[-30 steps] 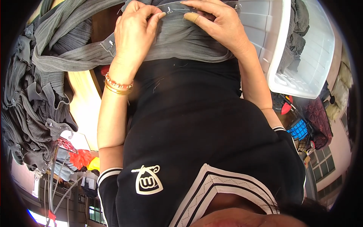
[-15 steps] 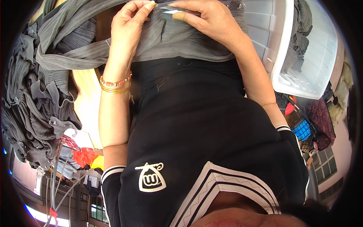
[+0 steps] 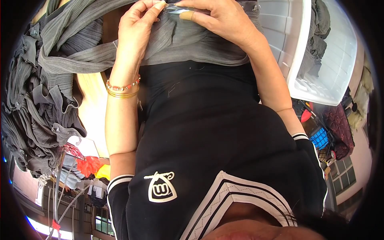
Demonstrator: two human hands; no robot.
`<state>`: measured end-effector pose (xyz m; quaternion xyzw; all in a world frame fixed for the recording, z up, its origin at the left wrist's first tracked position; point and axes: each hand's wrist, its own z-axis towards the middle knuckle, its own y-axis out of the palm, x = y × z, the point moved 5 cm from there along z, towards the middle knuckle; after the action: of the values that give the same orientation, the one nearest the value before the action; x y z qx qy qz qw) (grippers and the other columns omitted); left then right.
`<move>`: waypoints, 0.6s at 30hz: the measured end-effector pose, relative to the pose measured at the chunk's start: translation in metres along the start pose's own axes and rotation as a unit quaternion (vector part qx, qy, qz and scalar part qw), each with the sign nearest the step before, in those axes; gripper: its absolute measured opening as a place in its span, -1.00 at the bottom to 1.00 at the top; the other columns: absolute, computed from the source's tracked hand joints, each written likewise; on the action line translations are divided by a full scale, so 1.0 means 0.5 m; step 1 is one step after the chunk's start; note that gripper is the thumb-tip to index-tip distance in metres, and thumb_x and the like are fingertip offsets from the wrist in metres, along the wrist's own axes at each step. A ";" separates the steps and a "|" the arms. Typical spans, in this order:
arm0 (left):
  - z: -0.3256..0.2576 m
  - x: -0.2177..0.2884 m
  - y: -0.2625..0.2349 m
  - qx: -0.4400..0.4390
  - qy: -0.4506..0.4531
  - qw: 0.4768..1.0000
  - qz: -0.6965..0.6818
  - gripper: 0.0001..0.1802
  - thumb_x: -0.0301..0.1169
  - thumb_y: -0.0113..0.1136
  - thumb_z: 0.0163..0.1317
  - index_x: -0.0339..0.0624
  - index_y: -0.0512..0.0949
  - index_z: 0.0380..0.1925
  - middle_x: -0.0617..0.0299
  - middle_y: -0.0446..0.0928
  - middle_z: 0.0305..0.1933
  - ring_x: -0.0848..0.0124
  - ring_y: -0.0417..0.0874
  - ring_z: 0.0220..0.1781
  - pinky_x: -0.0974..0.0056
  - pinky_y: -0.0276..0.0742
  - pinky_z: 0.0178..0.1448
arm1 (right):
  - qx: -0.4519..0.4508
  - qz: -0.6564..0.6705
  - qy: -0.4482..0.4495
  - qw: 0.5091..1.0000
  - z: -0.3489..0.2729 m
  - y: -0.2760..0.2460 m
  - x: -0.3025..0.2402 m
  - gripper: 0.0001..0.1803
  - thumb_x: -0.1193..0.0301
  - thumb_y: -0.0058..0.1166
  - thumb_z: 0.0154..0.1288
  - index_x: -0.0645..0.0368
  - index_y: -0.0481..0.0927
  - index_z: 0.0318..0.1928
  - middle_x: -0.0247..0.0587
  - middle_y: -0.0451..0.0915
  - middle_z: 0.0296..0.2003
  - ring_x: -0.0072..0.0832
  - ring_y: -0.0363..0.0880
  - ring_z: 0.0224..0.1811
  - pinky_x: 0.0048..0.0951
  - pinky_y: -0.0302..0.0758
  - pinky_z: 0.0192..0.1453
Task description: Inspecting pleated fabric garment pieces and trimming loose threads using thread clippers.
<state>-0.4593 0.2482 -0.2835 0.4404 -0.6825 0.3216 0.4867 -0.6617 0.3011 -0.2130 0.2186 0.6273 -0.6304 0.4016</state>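
Garment [image 3: 192, 52]: one, grey, ribbed; spread across the person's lap, under both hands; its far side is cut off by the picture's upper edge.
Left hand [image 3: 136, 24]: thumb and forefinger pinched together on the garment's far edge; the exact bit between the fingertips is too small to make out.
Right hand [image 3: 228, 20]: closed round the snips, thumb below and forefinger above; tan covering on the thumb tip.
Snips [image 3: 175, 11]: one pair, metal; blades slightly parted, points turned left, just beside the left fingertips.
Fastener [image 3: 256, 8]: small, pale; on the garment's far edge, right of the right hand.
Bracelets [image 3: 122, 95]: red-beaded strand and gold-coloured bands, left wrist.
Shirt [image 3: 208, 120]: black, white trim, pale emblem; worn by the person.
Pile [image 3: 36, 100]: grey ribbed pieces, heaped at left, small fasteners on several.
Bench [image 3: 93, 110]: pale wood; visible between pile and left forearm.
Tub [image 3: 295, 64]: white plastic, at right, grey cloth [image 3: 318, 48] inside.
Basket [image 3: 319, 138]: blue, near side of the tub.
Quilted piece [image 3: 341, 128]: maroon, right of the basket.
Red bundle [image 3: 89, 165]: crumpled, near side of the bench.
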 end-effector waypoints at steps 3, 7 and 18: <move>-0.002 0.003 0.003 0.000 0.001 1.000 -0.004 -0.77 -0.30 0.32 0.42 -0.18 0.71 -0.05 0.40 0.70 -0.11 0.65 0.49 -0.17 0.50 0.40 0.04 | -0.010 -0.005 0.002 1.000 0.004 0.006 0.002 -0.67 0.27 0.26 0.33 0.20 0.73 0.00 -0.04 0.61 -0.30 -0.08 0.65 -0.24 -0.20 0.55 -0.17; 0.000 0.002 0.005 0.001 -0.003 1.000 0.002 -0.77 -0.29 0.31 0.43 -0.18 0.71 -0.05 0.40 0.68 -0.12 0.64 0.49 -0.16 0.49 0.40 0.04 | -0.008 -0.008 0.006 1.000 0.004 0.011 0.004 -0.69 0.27 0.26 0.32 0.20 0.74 -0.03 -0.04 0.61 -0.32 -0.08 0.66 -0.25 -0.20 0.55 -0.18; -0.036 0.094 0.062 0.065 0.188 0.921 0.335 -0.81 -0.34 0.38 0.35 -0.18 0.71 -0.12 0.30 0.58 -0.18 0.52 0.57 -0.18 0.34 0.56 -0.07 | 0.120 0.162 0.045 0.978 -0.030 -0.072 0.027 -0.76 0.46 0.31 0.33 0.29 0.73 -0.03 -0.20 0.61 -0.36 -0.49 0.56 -0.34 -0.48 0.48 -0.24</move>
<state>-0.4871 0.2630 -0.2335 0.1487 -0.6638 0.5863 0.4399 -0.7010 0.3085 -0.2032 0.3919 0.5208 -0.6174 0.4404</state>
